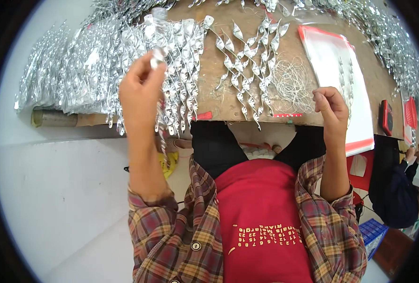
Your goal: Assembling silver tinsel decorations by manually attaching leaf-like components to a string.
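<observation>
My left hand is raised over the left side of the table, pinching the top end of a silver twisted strip. The strip hangs down beside my wrist, past the table's front edge. My right hand is near the front edge on the right, thumb against curled fingers; what it may hold is too small to make out. Between the hands, several spiral silver strips lie on the brown table. A loose tangle of pale thread sits to their right.
Rows of silver strips cover the table's left end. A white sheet with red edges lies beyond my right hand, beside a red and black box-like object. At far right another person works. A blue crate stands below.
</observation>
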`<state>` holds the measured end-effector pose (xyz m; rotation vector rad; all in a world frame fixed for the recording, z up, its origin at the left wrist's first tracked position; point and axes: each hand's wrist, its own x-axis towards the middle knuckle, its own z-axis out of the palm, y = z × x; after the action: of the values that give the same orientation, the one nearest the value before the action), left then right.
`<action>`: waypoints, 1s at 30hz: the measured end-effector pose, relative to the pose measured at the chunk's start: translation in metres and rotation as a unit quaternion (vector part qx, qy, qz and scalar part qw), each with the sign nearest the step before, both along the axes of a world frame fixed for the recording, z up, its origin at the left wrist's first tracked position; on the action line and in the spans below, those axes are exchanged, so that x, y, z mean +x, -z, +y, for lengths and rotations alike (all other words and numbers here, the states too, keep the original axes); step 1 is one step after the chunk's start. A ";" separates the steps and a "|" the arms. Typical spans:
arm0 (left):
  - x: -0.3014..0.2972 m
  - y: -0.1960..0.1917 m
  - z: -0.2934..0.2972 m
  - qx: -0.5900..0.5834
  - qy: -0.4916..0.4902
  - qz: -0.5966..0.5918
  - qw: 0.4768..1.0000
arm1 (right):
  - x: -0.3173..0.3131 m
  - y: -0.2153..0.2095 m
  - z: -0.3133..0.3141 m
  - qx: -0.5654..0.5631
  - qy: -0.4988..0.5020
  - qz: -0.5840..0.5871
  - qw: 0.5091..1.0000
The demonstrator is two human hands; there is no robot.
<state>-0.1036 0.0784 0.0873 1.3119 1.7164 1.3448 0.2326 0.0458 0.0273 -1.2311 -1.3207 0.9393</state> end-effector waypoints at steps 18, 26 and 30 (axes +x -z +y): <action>0.058 0.053 -0.011 0.044 0.194 0.112 0.974 | -0.074 0.028 -0.007 0.158 -0.134 -0.446 0.871; 0.067 0.073 -0.015 -0.088 0.203 -0.042 0.974 | -0.052 0.004 -0.021 -0.092 -0.160 -0.258 0.948; 0.078 0.075 -0.007 -0.135 0.214 -0.249 0.935 | -0.030 -0.003 -0.052 -0.006 -0.200 -0.283 0.938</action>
<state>-0.0261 0.0718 0.0120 1.0001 1.1351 1.0276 0.2027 -0.0058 0.0300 -1.3229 -2.0837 0.8987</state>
